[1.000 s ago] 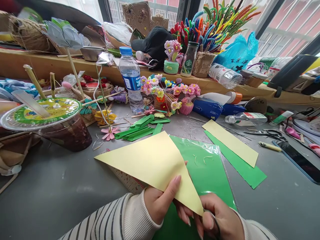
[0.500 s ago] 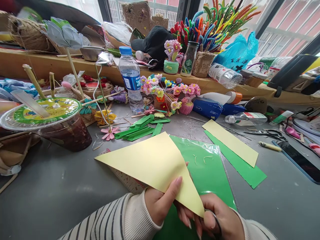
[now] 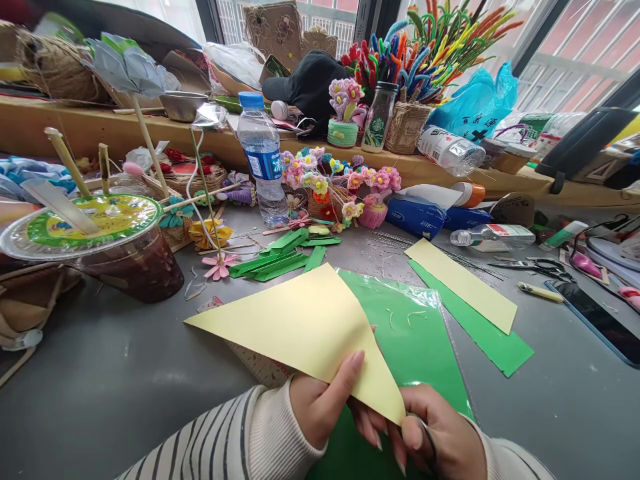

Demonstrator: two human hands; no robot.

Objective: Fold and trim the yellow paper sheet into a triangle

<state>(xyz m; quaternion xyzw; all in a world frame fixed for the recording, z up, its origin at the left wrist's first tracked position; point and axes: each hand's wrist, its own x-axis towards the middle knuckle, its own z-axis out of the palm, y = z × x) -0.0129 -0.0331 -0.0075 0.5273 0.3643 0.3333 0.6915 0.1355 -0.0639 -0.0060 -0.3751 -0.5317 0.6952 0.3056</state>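
Observation:
My left hand [image 3: 327,400] pinches a pale yellow sheet of paper [image 3: 295,320], thumb on top and fingers underneath. The sheet looks triangular, with one long point toward the left and its lower right corner at my right hand [image 3: 443,433]. That hand is closed around scissors [image 3: 429,437]; only a dark curved handle loop shows at the thumb, and the blades are hidden. Below both hands lies a green sheet in a clear plastic sleeve [image 3: 415,333]. Part of a patterned flat piece [image 3: 260,365] shows beneath the yellow paper.
Cut green strips [image 3: 275,260] lie beyond the paper. To the right are a yellow strip [image 3: 463,287], a green strip [image 3: 505,353], pliers [image 3: 535,267] and a phone [image 3: 600,320]. A drink cup [image 3: 135,267] stands left, a water bottle [image 3: 263,167] behind.
The yellow paper has shifted slightly left, and its lower right corner sits a little higher. My right hand has moved slightly left with the scissors; my left hand keeps its grip.

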